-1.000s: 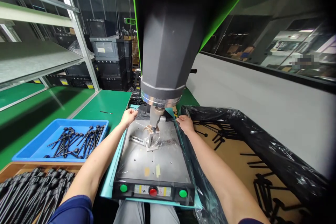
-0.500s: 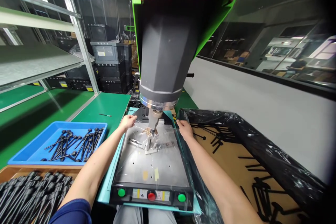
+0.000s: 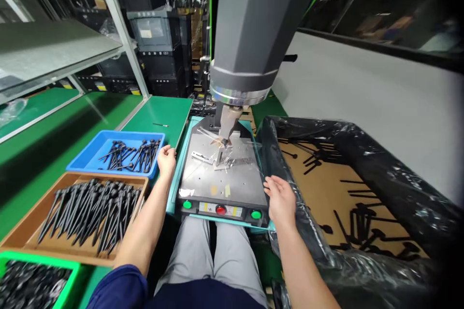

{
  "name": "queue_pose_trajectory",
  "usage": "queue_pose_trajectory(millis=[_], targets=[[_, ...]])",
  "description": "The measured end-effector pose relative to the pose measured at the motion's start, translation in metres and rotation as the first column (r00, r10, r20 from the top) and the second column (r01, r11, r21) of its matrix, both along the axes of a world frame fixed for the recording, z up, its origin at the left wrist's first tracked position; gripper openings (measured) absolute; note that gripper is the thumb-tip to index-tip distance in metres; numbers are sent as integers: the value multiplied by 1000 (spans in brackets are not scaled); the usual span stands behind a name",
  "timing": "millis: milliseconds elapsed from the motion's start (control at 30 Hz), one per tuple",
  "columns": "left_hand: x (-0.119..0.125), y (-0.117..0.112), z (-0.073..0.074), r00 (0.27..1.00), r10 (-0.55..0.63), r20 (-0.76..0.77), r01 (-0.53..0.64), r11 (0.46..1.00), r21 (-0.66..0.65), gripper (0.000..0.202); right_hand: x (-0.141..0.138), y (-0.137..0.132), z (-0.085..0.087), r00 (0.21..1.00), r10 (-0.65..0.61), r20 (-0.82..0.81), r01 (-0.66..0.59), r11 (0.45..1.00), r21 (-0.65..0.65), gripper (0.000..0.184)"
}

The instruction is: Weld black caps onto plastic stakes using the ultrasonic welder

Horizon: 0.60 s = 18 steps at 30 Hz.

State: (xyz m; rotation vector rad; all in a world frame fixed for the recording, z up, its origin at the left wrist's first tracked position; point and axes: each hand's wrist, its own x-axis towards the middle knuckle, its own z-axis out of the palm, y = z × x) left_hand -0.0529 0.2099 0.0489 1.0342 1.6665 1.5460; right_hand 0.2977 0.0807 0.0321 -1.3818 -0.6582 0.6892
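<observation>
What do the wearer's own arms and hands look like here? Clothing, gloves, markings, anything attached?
The left hand and right hand are ungloved, with no ring or watch visible. The left forearm and right forearm are uncovered, with no cables or markings seen. A plain navy-blue sleeve ends near the left elbow; no right sleeve shows.

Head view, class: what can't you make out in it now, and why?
All in the head view:
Inside the left hand: hidden by its own curled fingers.
Top of the dark machine head: cut off by the upper edge.
Print on the label strip: too small to read.
Black parts in the green tray: blurred; the left and bottom edges cut the tray off.
</observation>
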Motion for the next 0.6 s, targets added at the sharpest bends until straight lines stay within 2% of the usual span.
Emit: queue_pose_trajectory(millis=[100, 200, 300, 400, 500, 600], targets=[[-5, -74, -31, 995, 97, 19, -98, 995, 21, 39, -3, -60, -30, 996, -8, 84, 16, 995, -97, 42], [-5, -145, -65, 978, 209, -23, -208, 978, 33, 38, -1, -101, -67, 993, -27, 112, 49, 979, -197, 45], [-1, -192, -93, 981, 164, -102, -167, 986, -25, 40, -1, -124, -97, 988, -28, 149, 70, 956, -284, 47], [5, -206, -110, 983, 80, -166, -96, 991, -94, 53, -2, -127, -113, 972, 10, 233, 75, 934, -350, 54], [12, -199, -119, 997, 35, -67, -46, 986, -160, 66, -1, -119, -117, 947, 17, 322, 115, 916, -384, 65], [16, -190, -124, 1000, 12, 6, -11, 982, -191, 65, 0, -110, -116, 923, 34, 383, 138, 901, -411, 73]])
